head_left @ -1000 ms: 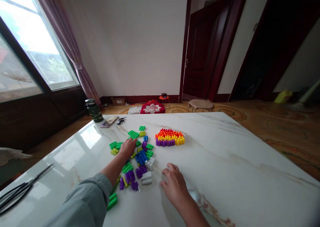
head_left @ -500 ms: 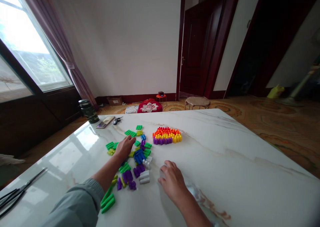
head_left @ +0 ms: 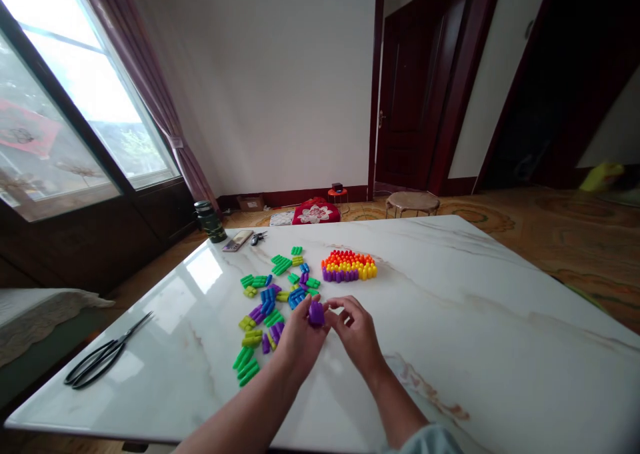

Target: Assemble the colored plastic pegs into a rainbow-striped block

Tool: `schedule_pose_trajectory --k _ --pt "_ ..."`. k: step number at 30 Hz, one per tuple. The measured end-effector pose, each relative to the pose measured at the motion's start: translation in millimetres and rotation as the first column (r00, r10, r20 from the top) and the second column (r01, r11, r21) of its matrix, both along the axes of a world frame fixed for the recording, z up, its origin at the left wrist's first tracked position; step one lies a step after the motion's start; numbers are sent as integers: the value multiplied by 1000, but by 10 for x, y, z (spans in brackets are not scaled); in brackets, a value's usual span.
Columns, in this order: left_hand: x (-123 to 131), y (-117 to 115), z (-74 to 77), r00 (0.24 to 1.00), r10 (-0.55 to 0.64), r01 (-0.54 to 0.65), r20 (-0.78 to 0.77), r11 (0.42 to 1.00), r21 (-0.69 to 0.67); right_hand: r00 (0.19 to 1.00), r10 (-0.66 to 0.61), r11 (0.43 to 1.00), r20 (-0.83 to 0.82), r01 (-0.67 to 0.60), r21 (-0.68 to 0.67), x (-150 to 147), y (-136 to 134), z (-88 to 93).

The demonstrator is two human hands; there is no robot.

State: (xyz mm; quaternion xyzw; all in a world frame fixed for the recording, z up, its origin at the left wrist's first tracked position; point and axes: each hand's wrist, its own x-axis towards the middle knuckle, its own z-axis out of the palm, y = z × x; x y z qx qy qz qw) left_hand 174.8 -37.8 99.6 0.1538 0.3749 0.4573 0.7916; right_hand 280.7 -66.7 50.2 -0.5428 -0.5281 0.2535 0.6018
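A purple block piece (head_left: pixel 316 313) is held just above the white marble table (head_left: pixel 450 307), pinched between both hands. My left hand (head_left: pixel 296 337) grips it from the left and below, fingers curled. My right hand (head_left: pixel 356 333) meets it from the right with thumb and fingertips. Loose green, blue, purple and yellow-green block pieces (head_left: pixel 273 294) lie scattered on the table just left of and beyond the hands. Farther back stands an assembled cluster (head_left: pixel 349 265) of red, orange, yellow and purple pegs.
Black scissors (head_left: pixel 103 359) lie near the table's left front edge. A phone (head_left: pixel 238 240), keys (head_left: pixel 258 238) and a dark green flask (head_left: pixel 209 221) sit at the far left corner. A round stool (head_left: pixel 412 203) and a red cushion (head_left: pixel 315 213) are on the floor beyond.
My left hand left the scattered pile and came toward me holding a purple piece. My right hand lifted off the table to meet it. The camera view shifted left.
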Motion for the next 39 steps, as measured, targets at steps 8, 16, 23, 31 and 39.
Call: schedule_pose_trajectory --k 8,16,23,31,39 --pt "45 -123 -22 1000 -13 13 -3 1000 2 987 160 983 7 -159 -90 29 10 -29" --pt "68 -110 49 999 8 -9 -42 1000 -16 986 164 976 32 -157 -152 26 -9 -2" --pt "42 -96 -84 996 45 -47 -80 998 -28 946 295 952 134 -279 -128 -72 -48 5" --pt "-19 -54 -195 990 -110 118 -91 990 78 981 173 976 -85 -183 -121 57 2 -62" --pt "-16 -69 -164 978 -158 176 -133 975 135 878 11 992 -478 -71 -108 26 23 -65"
